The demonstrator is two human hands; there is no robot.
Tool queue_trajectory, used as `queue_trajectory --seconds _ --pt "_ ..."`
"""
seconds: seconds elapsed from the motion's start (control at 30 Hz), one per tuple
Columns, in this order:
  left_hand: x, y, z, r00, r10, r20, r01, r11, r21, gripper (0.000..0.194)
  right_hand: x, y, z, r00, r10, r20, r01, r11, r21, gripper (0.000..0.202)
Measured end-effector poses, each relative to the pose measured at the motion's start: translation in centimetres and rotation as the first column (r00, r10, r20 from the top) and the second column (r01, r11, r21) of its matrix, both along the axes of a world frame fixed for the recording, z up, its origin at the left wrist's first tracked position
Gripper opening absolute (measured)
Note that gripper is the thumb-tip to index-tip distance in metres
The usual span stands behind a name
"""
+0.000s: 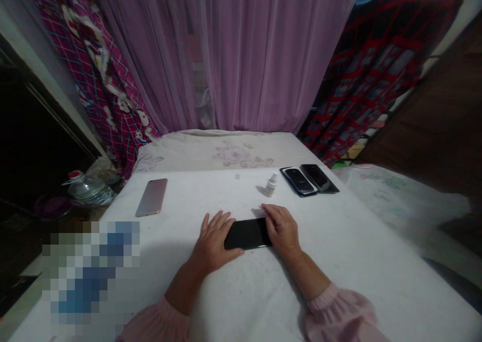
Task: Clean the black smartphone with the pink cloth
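Observation:
A black phone (248, 233) lies crosswise on the white cloth, between my two hands. Around its left end is my left hand (214, 241), the fingers spread above its far edge and the thumb along the near edge. My right hand (282, 229) rests over the right end with its fingers curled together; whether they pinch anything is hidden. Beyond the right hand, a small spray bottle (271, 185) stands upright.
The white cloth (263, 292) covers the table. A rose-gold phone (152, 197) lies at the left. Dark phones (300, 181) (319, 178) lie at the back right. A small clear square (237, 177) is near the back. A water jug (90, 189) stands beyond the left edge.

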State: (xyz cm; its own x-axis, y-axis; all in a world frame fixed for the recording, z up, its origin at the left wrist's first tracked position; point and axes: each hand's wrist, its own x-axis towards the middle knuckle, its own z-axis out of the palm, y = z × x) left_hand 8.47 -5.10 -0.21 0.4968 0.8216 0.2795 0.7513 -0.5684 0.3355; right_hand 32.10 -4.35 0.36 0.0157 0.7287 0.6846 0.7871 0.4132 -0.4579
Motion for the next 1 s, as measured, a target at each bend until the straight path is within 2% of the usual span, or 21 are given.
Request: queue_trajectory --seconds 0.1,0.23,0.3,0.37,0.43,0.57,0.7,0.87,1.0 --pt "0.0 -0.1 0.2 1.000 -0.018 -0.013 0.018 1.000 -0.006 0.074 -0.2 -0.4 0.2 1.000 0.023 -0.018 -0.024 0.998 -0.063 0.027" --pt "0.1 -0.4 0.3 0.999 -0.020 -0.029 0.020 1.000 -0.009 0.080 -0.1 -0.6 0.2 0.970 0.006 -0.244 -0.045 0.987 -0.156 0.027" --pt "0.2 -0.4 0.4 0.999 -0.045 -0.028 0.045 0.999 -0.011 0.084 0.2 -0.6 0.2 0.955 0.011 -0.295 -0.073 0.977 -0.201 0.025" --pt "0.2 -0.4 0.4 0.998 -0.061 -0.025 0.061 0.998 -0.009 0.082 0.7 -0.6 0.4 0.970 0.061 -0.235 -0.120 0.961 -0.248 0.022" --pt "0.2 -0.4 0.4 0.998 -0.055 -0.022 0.055 0.998 -0.004 0.078 1.2 -0.8 0.9 0.987 0.129 -0.098 -0.151 0.949 -0.275 0.020" --pt "0.3 -0.5 0.5 0.999 -0.041 -0.012 0.041 0.999 0.010 0.072 2.1 -1.2 1.8 0.979 0.184 0.093 -0.159 0.960 -0.230 0.021" --pt "0.4 -0.5 0.7 0.999 -0.041 -0.008 0.042 0.999 0.033 0.071 2.9 -1.4 2.1 0.980 0.173 0.097 -0.153 0.970 -0.187 0.027" --pt "0.5 -0.5 1.2 0.998 -0.042 -0.048 0.043 0.999 0.028 0.069 3.3 -1.3 1.4 0.961 0.242 0.130 -0.197 0.936 -0.290 0.019" --pt "0.6 -0.4 1.4 0.998 -0.040 -0.057 0.042 0.999 0.029 0.067 3.5 -1.0 0.8 0.970 0.211 0.119 -0.178 0.955 -0.238 0.022"
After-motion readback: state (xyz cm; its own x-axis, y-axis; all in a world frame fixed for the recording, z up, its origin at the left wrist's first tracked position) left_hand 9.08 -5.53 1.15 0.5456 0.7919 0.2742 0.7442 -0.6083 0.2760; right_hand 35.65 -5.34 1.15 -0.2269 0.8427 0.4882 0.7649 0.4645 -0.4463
